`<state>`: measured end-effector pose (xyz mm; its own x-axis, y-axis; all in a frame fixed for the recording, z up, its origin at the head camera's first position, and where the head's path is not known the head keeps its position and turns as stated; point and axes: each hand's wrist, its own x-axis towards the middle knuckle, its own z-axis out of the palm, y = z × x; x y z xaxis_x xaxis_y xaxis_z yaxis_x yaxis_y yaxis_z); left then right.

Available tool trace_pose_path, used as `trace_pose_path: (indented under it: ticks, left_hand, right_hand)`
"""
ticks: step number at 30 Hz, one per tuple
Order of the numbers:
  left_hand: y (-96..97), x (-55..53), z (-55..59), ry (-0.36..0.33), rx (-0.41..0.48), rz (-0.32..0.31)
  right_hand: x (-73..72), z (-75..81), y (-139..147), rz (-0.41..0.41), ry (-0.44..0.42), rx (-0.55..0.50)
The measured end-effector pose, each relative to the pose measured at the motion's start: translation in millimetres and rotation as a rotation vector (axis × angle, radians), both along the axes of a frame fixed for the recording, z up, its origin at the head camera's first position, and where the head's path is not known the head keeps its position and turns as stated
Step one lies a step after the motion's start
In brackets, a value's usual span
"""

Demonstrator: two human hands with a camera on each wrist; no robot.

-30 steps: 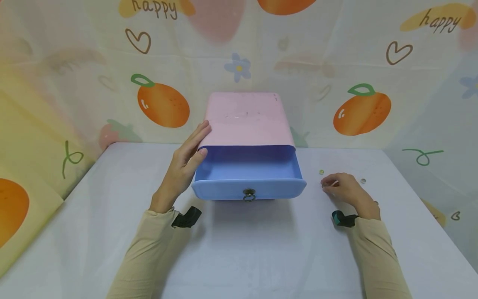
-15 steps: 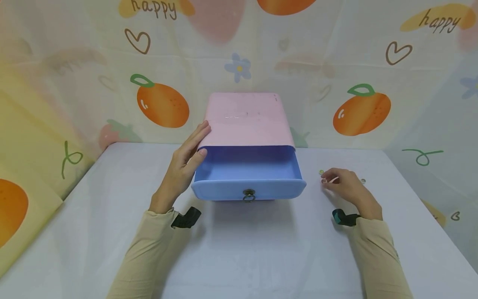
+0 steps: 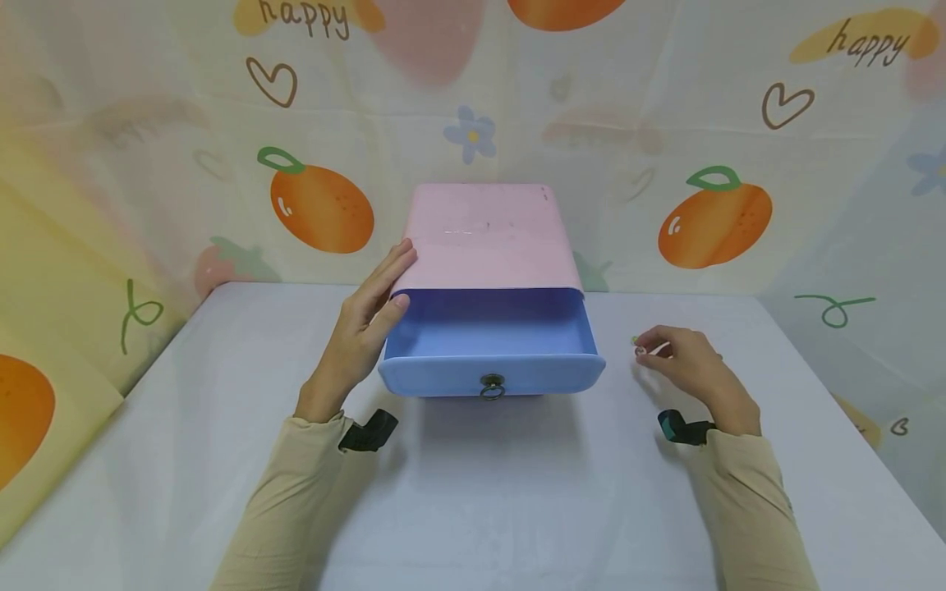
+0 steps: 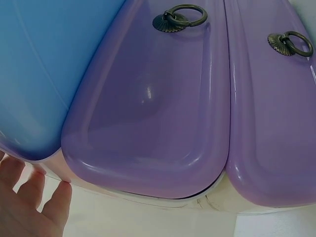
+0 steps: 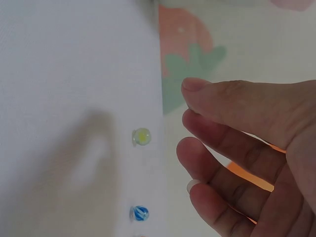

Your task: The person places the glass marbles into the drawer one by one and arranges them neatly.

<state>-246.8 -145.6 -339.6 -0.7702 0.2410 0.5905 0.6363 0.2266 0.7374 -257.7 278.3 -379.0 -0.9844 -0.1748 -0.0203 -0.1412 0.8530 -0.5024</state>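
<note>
My left hand (image 3: pixel 353 330) rests on the left side of a pink drawer cabinet (image 3: pixel 488 234), fingers stretched along it. Its blue top drawer (image 3: pixel 491 373) is pulled out, and the inside looks bare. In the left wrist view, fingertips (image 4: pixel 58 200) lie by the cabinet's edge. Out to the right, my right hand (image 3: pixel 687 365) is raised above the table, pinching a small whitish marble (image 3: pixel 640 351) between thumb and forefinger. The right wrist view hides that marble behind the thumb. A yellow-green marble (image 5: pixel 142 136) and a blue-striped marble (image 5: pixel 140 213) lie below.
Two purple drawers (image 4: pixel 153 108) with brass ring pulls sit shut under the blue one. A white cloth covers the table (image 3: pixel 488 501). A printed curtain (image 3: pixel 591 82) with oranges hangs right behind the cabinet.
My right hand has lifted off the table and shifted slightly away from me, its fingertips now overlapping the yellow-green marble. The left hand and the drawer have stayed put.
</note>
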Motion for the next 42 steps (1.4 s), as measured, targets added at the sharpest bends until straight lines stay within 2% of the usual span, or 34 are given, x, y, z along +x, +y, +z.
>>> trace_pose_path:
  ticks: [22, 42]
  left_hand:
    - [-0.3, -0.6, -0.3, 0.002, 0.005, -0.001]
    - [-0.3, -0.6, -0.8, 0.004, 0.0, 0.001]
  right_hand:
    - [4.4, 12.3, -4.9, 0.034, 0.059, -0.013]
    - [13.3, 31.0, -15.0, 0.059, 0.213, -0.032]
